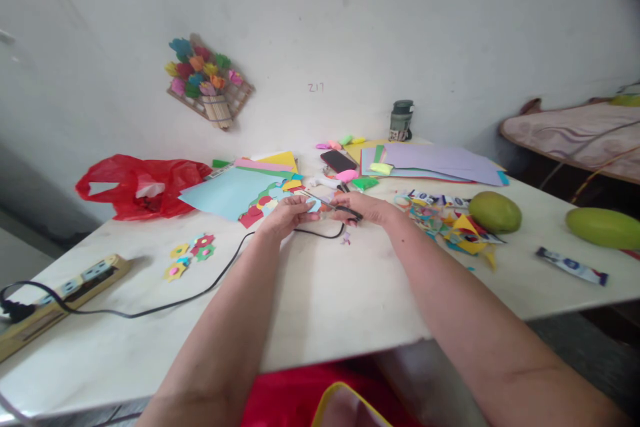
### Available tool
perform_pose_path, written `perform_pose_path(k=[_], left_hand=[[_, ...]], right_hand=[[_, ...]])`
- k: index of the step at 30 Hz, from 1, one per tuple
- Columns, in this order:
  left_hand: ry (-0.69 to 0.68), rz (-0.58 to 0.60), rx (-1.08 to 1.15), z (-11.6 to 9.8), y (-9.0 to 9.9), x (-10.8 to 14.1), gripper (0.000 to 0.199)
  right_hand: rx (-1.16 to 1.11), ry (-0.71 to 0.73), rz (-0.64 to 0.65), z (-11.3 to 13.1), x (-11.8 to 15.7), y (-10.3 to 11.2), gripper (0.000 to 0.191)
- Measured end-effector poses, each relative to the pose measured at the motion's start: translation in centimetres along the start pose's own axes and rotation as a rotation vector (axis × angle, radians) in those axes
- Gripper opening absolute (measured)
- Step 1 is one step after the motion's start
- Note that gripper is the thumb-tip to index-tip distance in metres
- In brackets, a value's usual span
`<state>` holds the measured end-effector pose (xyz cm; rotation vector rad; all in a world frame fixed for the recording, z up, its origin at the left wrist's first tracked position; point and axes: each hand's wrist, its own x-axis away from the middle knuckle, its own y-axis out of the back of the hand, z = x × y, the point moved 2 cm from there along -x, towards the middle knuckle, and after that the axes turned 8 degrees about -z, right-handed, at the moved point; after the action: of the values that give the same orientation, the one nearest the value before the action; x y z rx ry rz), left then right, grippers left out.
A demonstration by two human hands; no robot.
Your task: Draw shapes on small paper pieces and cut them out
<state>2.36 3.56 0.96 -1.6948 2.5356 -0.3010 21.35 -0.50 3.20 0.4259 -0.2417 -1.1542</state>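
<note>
My left hand (290, 215) pinches a small light-blue piece of paper (314, 204) above the middle of the table. In my right hand (367, 205) is a pair of scissors (353, 213) with dark handles, its blades pointing left to the paper. Whether the blades are apart I cannot make out. Coloured paper cut-outs (265, 200) lie just beyond my left hand. Small paper flowers (204, 247) with bright centres sit further left. Right of my right hand is a heap of paper scraps (453, 230).
A black cord (220, 288) runs from a power strip (90, 280) toward my hands. Around the table are a red plastic bag (150, 177), coloured sheets (440, 161), a phone (339, 161), green fruits (495, 212) and a tube (571, 266). A dark green jar (401, 121) stands behind.
</note>
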Motion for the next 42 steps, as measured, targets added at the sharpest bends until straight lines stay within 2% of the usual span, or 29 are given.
perform_pose_path(k=[11, 20, 31, 37, 42], left_hand=[[0.03, -0.012, 0.023, -0.24, -0.36, 0.28, 0.012], [0.038, 0.003, 0.018, -0.04, -0.12, 0.16, 0.013], [0.036, 0.001, 0.027, -0.15, -0.26, 0.23, 0.014], [0.028, 0.005, 0.022, -0.07, -0.1, 0.12, 0.014], [0.012, 0.022, 0.015, 0.11, 0.01, 0.02, 0.014]], right_hand=[[-0.024, -0.016, -0.007, 0.17, 0.08, -0.13, 0.023], [-0.143, -0.096, 0.055, -0.08, 0.17, -0.15, 0.012], [-0.107, -0.116, 0.033, 0.1, 0.21, -0.21, 0.015], [-0.064, -0.077, 0.028, 0.28, 0.18, -0.2, 0.018], [-0.181, -0.078, 0.03, 0.32, 0.18, -0.23, 0.016]])
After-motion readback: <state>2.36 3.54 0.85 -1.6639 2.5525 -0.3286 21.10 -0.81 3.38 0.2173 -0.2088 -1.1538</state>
